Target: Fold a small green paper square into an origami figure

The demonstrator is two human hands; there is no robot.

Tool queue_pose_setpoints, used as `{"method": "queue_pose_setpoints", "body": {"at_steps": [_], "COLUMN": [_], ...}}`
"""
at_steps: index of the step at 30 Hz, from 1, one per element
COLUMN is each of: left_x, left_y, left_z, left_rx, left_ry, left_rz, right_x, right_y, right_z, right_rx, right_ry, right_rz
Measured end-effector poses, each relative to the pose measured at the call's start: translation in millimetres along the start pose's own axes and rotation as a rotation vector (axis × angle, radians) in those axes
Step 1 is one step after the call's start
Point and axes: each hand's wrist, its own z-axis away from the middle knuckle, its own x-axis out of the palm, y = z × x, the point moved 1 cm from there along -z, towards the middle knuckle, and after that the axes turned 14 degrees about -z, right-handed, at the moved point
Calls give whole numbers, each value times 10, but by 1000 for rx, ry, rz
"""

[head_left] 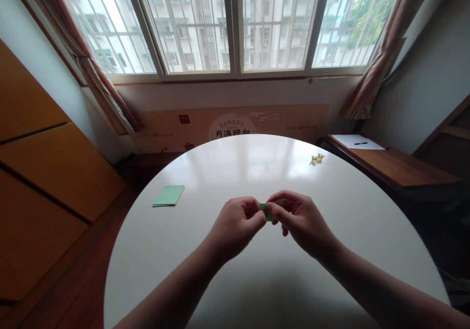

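Note:
Over the middle of the round white table [227, 172], my left hand [237, 223] and my right hand [299, 219] meet around a small folded piece of green paper [268, 210]. Both hands pinch it between thumb and fingertips, the left at its left end, the right over its right side. Most of the paper is hidden by my fingers. A stack of green paper sheets [169, 195] lies flat on the table to the left, well apart from my hands.
A small yellow folded paper figure [317, 159] sits near the table's far right edge. A wooden side desk [396, 165] at the right carries a white sheet and a pen [360, 143]. Wooden cabinets stand at the left, a window behind.

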Motion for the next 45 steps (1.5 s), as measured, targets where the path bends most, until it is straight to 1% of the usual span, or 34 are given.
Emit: {"method": "queue_pose_setpoints", "body": {"at_steps": [6, 10, 12, 15, 17, 19, 21, 24, 26, 28, 30, 32, 34, 36, 38, 40, 42, 45], "left_x": [2, -21, -43, -88, -120, -144, -150, -121, -89, -60, -35, -13, 6, 16, 11, -13, -45, -69], "left_y": [0, 3, 2, -1, 1, 10, 24, 35, 31, 26, 23, 20, 13, 4, 0, 6, 20, 42], "left_z": [-32, -41, -39, -38, -38, -32, -20, -7, -9, -19, -31, -40, -42, -39, -30, -19, -11, -6], "left_rx": [-89, -121, -127, -122, -92, -33, 31, 64, 48, 15, -26, -68, -91, -75, -27, 21, 45, 55], "left_ry": [-48, -75, -81, -62, -12, 54, 88, 35, -15, -27, -1, 46, 73, 50, -21, -71, -58, 7], "left_rz": [184, 229, 231, 196, 167, 131, 78, 29, 57, 147, 269, 362, 390, 342, 235, 141, 123, 171], "right_x": [-9, 2, -10, -77, -130, -161, -159, -118, -88, -66, -52, -39, -30, -29, -39, -53, -64, -57], "right_y": [-30, -33, -39, -48, -47, -42, -36, -36, -40, -45, -46, -41, -28, -14, -6, -11, -26, -48], "right_z": [23, 39, 37, 8, -18, -39, -46, -41, -39, -39, -38, -36, -33, -33, -39, -44, -42, -25], "right_rx": [-62, -63, -75, -105, -108, -76, -30, 7, 13, 26, 57, 106, 149, 166, 155, 113, 53, 2], "right_ry": [36, 48, 77, 172, 200, 160, 87, 18, 13, 26, 41, 41, 32, 39, 53, 59, 57, 27], "right_rz": [46, 20, -5, -58, -85, -99, -99, -115, -169, -258, -345, -386, -390, -386, -370, -312, -219, -92]}}
